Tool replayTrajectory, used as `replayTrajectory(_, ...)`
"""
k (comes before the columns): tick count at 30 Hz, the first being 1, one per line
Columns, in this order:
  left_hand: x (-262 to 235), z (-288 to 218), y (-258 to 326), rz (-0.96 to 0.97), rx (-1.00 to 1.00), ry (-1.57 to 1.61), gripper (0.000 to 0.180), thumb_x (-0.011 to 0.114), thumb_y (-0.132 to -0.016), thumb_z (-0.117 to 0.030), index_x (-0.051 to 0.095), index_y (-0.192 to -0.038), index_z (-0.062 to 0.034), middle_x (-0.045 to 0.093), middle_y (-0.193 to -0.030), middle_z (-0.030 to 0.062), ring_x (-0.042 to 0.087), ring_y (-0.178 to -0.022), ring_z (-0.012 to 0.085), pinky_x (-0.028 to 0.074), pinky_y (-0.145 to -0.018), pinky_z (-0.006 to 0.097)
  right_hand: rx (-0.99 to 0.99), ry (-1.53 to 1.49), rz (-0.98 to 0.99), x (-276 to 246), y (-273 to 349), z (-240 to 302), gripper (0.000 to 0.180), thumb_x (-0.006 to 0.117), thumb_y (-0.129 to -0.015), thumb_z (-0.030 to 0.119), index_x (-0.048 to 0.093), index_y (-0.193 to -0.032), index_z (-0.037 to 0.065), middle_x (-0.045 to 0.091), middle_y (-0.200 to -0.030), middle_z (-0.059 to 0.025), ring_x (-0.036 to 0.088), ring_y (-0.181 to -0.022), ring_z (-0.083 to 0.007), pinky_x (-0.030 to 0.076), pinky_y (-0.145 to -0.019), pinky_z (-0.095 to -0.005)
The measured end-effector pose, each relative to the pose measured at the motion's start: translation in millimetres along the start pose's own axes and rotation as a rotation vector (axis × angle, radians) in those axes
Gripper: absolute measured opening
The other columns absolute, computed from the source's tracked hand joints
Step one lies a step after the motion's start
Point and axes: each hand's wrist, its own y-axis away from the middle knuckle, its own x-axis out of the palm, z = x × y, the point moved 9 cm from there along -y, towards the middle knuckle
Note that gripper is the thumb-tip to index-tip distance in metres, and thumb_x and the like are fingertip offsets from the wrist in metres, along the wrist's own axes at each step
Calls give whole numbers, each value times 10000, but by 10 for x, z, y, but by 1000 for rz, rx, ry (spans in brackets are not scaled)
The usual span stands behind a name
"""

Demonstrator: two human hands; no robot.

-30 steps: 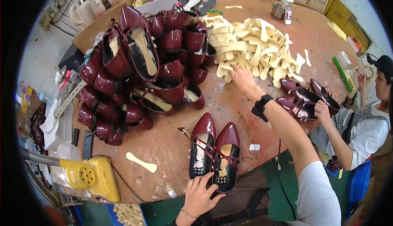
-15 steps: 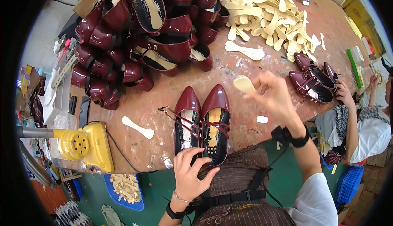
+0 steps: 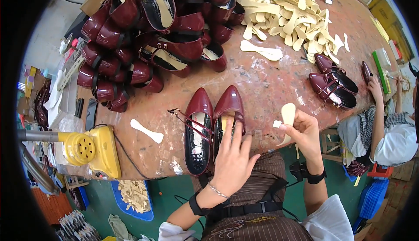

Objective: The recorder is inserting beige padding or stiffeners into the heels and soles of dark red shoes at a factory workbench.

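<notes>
Two burgundy patent pointed-toe shoes stand side by side before me, the left shoe (image 3: 200,103) and the right shoe (image 3: 228,99). Over the opening of the right shoe lies my left hand (image 3: 232,162), fingers stretched out and touching the straps; it hides the heel part. To the right, my right hand (image 3: 304,136) pinches a cream, waisted insole pad (image 3: 287,113) upright between thumb and fingers. A small white tab (image 3: 277,124) shows beside the thumb tip, seemingly on the table and partly covered. Another single pad (image 3: 147,131) lies left of the shoes.
A tall heap of burgundy shoes (image 3: 187,46) stands at the far left, beside a pile of cream pads (image 3: 297,18). A yellow lamp base (image 3: 104,151) is near the left edge. At right, a co-worker's hand (image 3: 374,86) holds a shoe near another pair (image 3: 334,90).
My right hand has come down and nearer with the pad, now turned upright. My left hand has moved from the heels onto the right shoe's opening. The co-worker's hand has shifted right with a shoe.
</notes>
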Motion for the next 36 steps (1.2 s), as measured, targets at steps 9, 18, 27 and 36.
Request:
replayTrajectory(9,688,-203,136,241,145,-338,800,783,-775,-323,469,-1416,39,317,-1572,246,284,-1481,354,261,-1198,475,-32,38,-187,-288,61,3,91,719,-919,42,638,-897,8,661,-762,-11,615,-618,-60,463,-535,-194)
replayTrajectory(18,794,-131,164,303,160,-563,807,749,-792,-367,471,-1443,23,342,-1581,200,249,-1503,309,210,-1205,517,-36,42,-244,-453,59,-34,113,677,-966,110,637,-931,10,644,-745,9,538,-562,-28,410,-485,-190)
replayTrajectory(27,895,-142,160,333,180,-648,810,750,-791,-377,479,-1442,21,387,-1549,206,267,-1491,316,135,-1216,577,-36,126,-366,-759,176,-17,175,633,-1005,190,648,-944,26,626,-698,31,446,-525,5,310,-471,-186)
replayTrajectory(36,744,-187,50,348,158,-418,706,736,-833,-324,516,-1404,28,463,-1484,216,348,-1446,324,147,-1209,586,4,206,-218,-615,225,-39,137,575,-1018,130,653,-1015,17,651,-777,26,512,-649,-13,382,-552,-191)
